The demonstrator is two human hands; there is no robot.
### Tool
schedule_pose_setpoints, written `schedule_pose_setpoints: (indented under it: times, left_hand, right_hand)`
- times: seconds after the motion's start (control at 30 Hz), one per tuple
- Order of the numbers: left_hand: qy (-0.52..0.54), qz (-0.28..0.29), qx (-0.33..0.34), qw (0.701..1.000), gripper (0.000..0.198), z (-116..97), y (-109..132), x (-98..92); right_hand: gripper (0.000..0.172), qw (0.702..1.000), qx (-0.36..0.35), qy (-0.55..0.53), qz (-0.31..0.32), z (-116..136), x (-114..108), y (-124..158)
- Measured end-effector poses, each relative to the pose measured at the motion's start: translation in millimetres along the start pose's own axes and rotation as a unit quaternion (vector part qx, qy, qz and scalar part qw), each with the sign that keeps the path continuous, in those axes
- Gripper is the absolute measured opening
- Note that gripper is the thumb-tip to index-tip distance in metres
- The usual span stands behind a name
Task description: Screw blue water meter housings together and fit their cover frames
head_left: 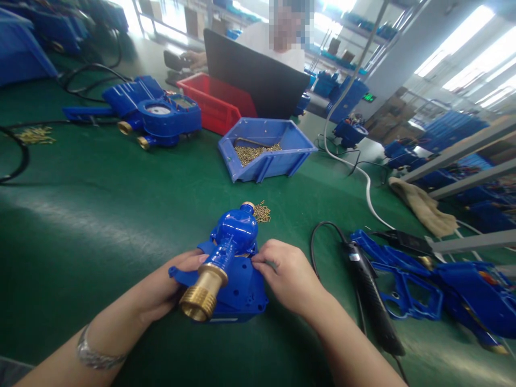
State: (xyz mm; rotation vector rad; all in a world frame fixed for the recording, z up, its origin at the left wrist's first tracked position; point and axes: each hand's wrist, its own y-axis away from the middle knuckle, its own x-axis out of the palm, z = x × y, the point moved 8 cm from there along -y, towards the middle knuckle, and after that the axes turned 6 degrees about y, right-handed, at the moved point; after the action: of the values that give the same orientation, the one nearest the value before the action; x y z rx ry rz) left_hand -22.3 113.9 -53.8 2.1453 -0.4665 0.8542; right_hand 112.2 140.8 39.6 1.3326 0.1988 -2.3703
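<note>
A blue water meter with a threaded brass pipe end stands on the green table in front of me, its pipe body uppermost over a blue plastic housing. My left hand is wrapped round its left side, the fingers partly hidden behind the meter. At the right edge of the housing, the thumb and forefinger of my right hand are pinched together; whatever is between the fingertips is too small to make out. Just behind the meter lies a small pile of brass screws.
A blue bin of small brass screws and a red bin stand ahead. A black electric screwdriver and blue plastic frames lie right. Another meter sits back left. A person sits behind a dark monitor.
</note>
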Motion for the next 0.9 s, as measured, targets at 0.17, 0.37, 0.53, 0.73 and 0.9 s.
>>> schedule_pose_setpoints:
  times: [0.17,0.37,0.53,0.73,0.9]
  left_hand:
    - [0.013,0.018,-0.004,1.000,0.022,1,0,0.5]
    - [0.022,0.017,-0.016,0.999,0.020,4,-1,-2.8]
    - [0.009,-0.002,-0.005,1.000,0.023,0,0,-1.3]
    - [-0.004,0.012,-0.002,1.000,0.024,-1,1,2.5]
    - [-0.010,0.028,-0.003,1.000,0.024,3,-3,-1.1]
  right_hand:
    - [0.013,0.993,0.106,0.040,-0.042,-50,-13,-20]
    - [0.021,0.964,0.239,0.105,-0.049,-124,3,-56]
    - [0.021,0.961,0.260,0.094,-0.031,-126,6,-63]
    - [0.003,0.980,0.195,0.002,-0.051,-59,-18,-13]
    - [0.013,0.994,0.021,-0.099,-0.032,8,-15,35]
